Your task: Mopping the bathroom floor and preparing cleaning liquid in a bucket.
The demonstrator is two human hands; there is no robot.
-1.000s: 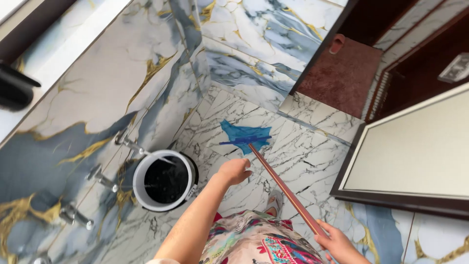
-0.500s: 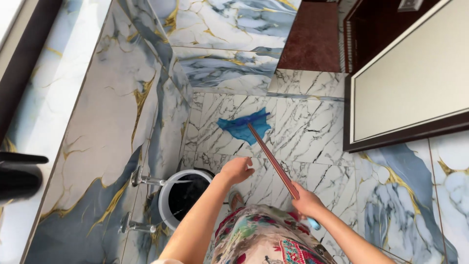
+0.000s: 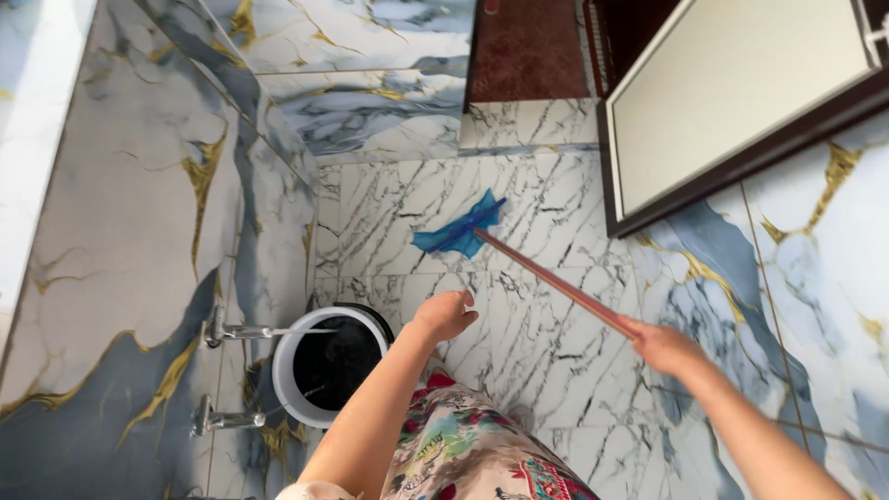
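Holding the long, stiff mop pole (image 3: 556,282) at its top, your right hand (image 3: 662,344) stays clamped there; your left hand (image 3: 444,315) hangs loosely curled, empty. The blue cloth head (image 3: 460,231), soft and light, drags far beyond the grip.

Both arms bare, no sleeves visible to frame edge. Left hand (image 3: 445,314) and right hand (image 3: 663,346) without gloves; no rings, bangles or watch discernible. Garment (image 3: 472,449) loose, cream ground, busy floral print in red, pink, teal, green, yellow. Feet not visible.
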